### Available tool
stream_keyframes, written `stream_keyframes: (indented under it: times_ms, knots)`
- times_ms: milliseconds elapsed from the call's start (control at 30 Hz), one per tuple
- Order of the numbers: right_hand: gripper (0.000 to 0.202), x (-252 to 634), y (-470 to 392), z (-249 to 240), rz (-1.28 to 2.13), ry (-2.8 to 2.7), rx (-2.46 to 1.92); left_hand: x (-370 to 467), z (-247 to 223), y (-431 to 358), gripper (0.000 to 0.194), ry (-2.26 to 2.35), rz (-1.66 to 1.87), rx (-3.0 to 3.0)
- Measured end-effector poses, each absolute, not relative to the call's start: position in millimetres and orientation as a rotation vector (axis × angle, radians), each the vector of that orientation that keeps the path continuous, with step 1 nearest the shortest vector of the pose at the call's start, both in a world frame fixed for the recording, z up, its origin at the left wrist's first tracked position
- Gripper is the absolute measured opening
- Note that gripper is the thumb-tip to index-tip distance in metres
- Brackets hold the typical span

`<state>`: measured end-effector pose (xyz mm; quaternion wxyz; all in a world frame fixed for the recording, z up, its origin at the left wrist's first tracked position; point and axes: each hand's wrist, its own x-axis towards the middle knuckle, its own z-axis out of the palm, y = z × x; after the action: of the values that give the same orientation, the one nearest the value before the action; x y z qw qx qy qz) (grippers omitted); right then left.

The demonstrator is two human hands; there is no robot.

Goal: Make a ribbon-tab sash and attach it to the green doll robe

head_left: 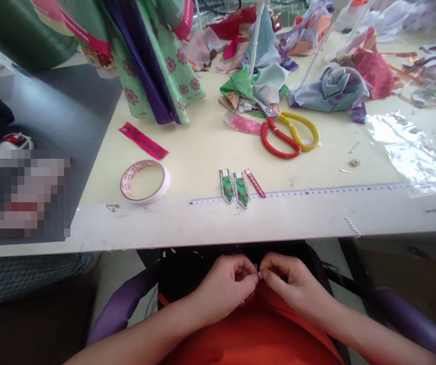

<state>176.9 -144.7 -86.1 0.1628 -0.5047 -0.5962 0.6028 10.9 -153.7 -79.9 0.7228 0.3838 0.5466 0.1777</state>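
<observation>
My left hand [232, 285] and my right hand [286, 278] meet over my lap, just below the table's front edge. Both are closed in a pinch, fingertips nearly touching, around something too small to make out; a bit of dark pink shows under my left fingers. On the table ahead lie two green pointed pieces with beaded edges [227, 186] and a narrow red beaded strip [254, 183], across a measuring tape [286, 193]. To their left is a roll of white tape [161, 188], with a magenta strip [143, 140] behind it.
Scissors with red and yellow handles [293, 134] rest by piled fabric scraps [327, 88]. A green floral garment [164, 66] hangs over the back left. Clear plastic [411, 152] lies at right, a dark mat [84, 111] at left. The table edge [126, 246] runs above my hands.
</observation>
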Motion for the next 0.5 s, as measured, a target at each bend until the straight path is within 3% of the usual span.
stream_keyframes:
  times_ms: [367,500]
  knots:
    - [0.018,176.7,-142.1,-87.5,1.732,-1.692,-1.456,11.0,-81.6,-152.2,0.012,1.208,0.406,0.841]
    - [0.014,179.4,-145.4,-87.5,1.527,-1.813,-1.459,10.1,-79.5,-151.4,0.011,1.222,0.431,0.842]
